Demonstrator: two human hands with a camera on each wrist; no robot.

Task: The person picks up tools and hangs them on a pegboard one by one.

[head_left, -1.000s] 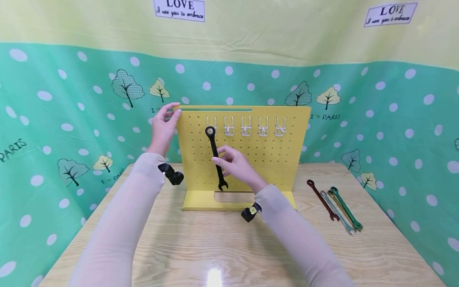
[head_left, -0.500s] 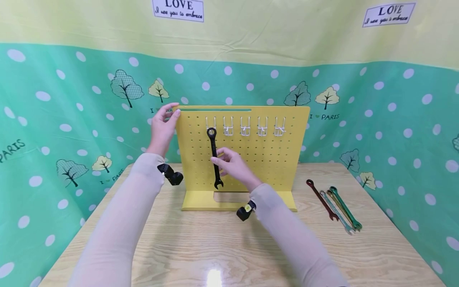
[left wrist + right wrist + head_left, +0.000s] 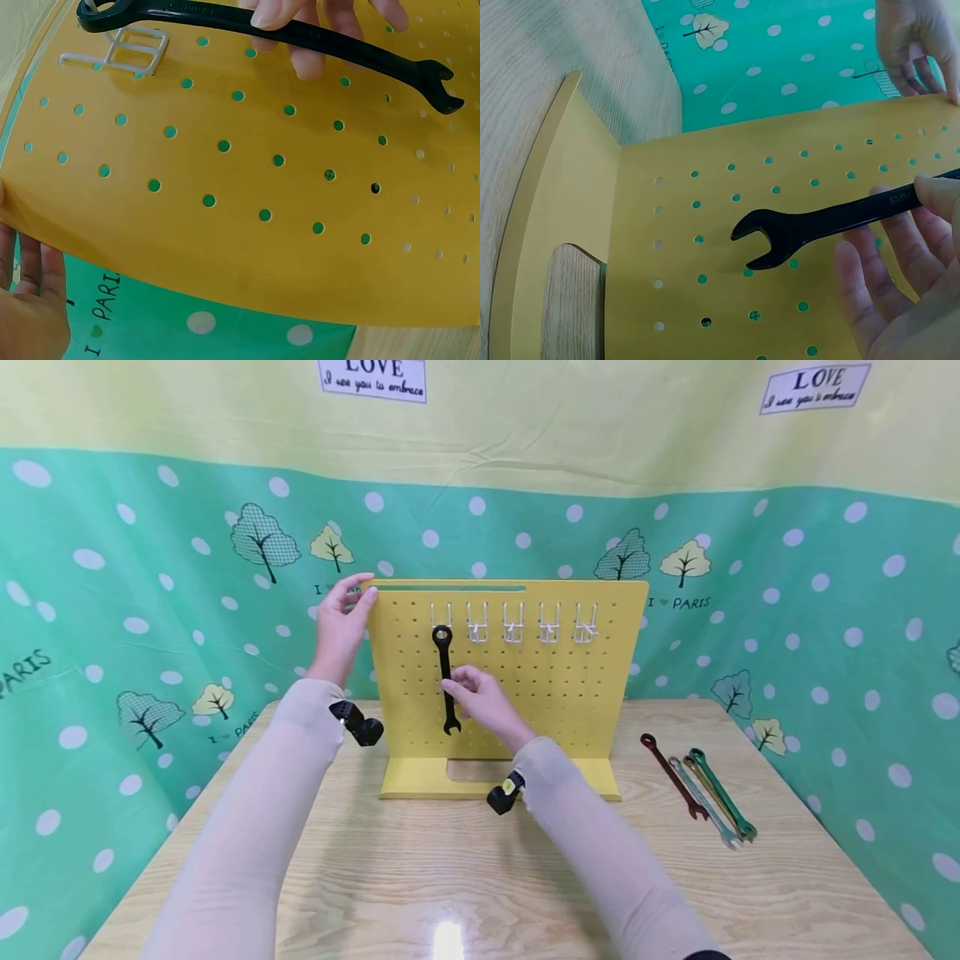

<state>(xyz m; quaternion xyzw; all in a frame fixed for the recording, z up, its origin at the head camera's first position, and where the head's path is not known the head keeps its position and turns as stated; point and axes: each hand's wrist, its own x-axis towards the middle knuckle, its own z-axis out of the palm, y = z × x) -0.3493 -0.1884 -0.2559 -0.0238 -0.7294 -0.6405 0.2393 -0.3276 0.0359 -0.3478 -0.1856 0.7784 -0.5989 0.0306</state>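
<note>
My left hand (image 3: 342,625) holds the upper left corner of a yellow pegboard (image 3: 517,728), thumb on the front face and other fingers around the edge. In front of the board, my right hand (image 3: 486,702) pinches a black combination wrench (image 3: 445,664) by its shank between thumb and fingers. The wrench hangs nearly upright, ring end up and open jaw down. Its ring overlaps the lower part of the leftmost white wire hook (image 3: 160,54). In the right wrist view the open end (image 3: 780,236) stands out in front of the perforated face.
Several more white hooks (image 3: 477,633) line the board's upper part to the right. On the table's right side lie a dark red wrench (image 3: 673,777), a silver wrench (image 3: 702,802) and a green wrench (image 3: 722,793), with a gold one partly covered. A patterned curtain (image 3: 480,518) stands behind.
The black wrench has swung more upright, its lower end shifting left and up toward the board. My right hand has moved slightly left with it; the left hand stays at the corner.
</note>
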